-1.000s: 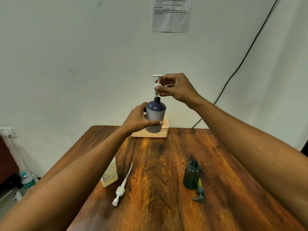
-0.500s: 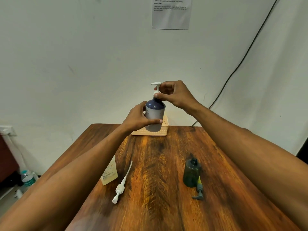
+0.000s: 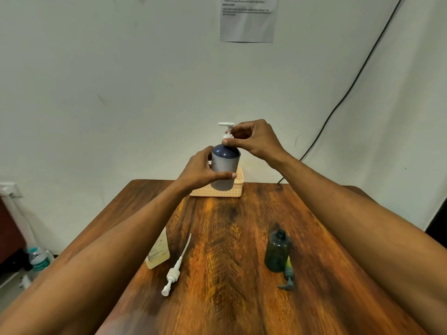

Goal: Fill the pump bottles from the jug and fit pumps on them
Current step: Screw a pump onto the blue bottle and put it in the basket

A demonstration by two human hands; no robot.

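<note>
My left hand (image 3: pixel 203 169) grips a grey bottle with a dark blue shoulder (image 3: pixel 225 165), held upright above the far end of the wooden table (image 3: pixel 229 274). My right hand (image 3: pixel 254 140) pinches the collar of a white pump (image 3: pixel 227 130) that sits in the bottle's neck. A dark green open bottle (image 3: pixel 277 251) stands at the right, with its grey-green pump (image 3: pixel 287 278) lying just in front. A pale yellow bottle (image 3: pixel 158 252) stands at the left, partly behind my left arm. A loose white pump (image 3: pixel 175 269) lies next to it. No jug is in view.
A cream plastic basket (image 3: pixel 217 192) sits at the table's far edge, behind the held bottle. A black cable (image 3: pixel 350 88) runs down the wall at the right. A paper sheet (image 3: pixel 249 18) hangs on the wall. A water bottle (image 3: pixel 38 258) stands on the floor at the left.
The white pump has gone down from above the bottle's mouth into the neck. My right hand came down with it to the collar.
</note>
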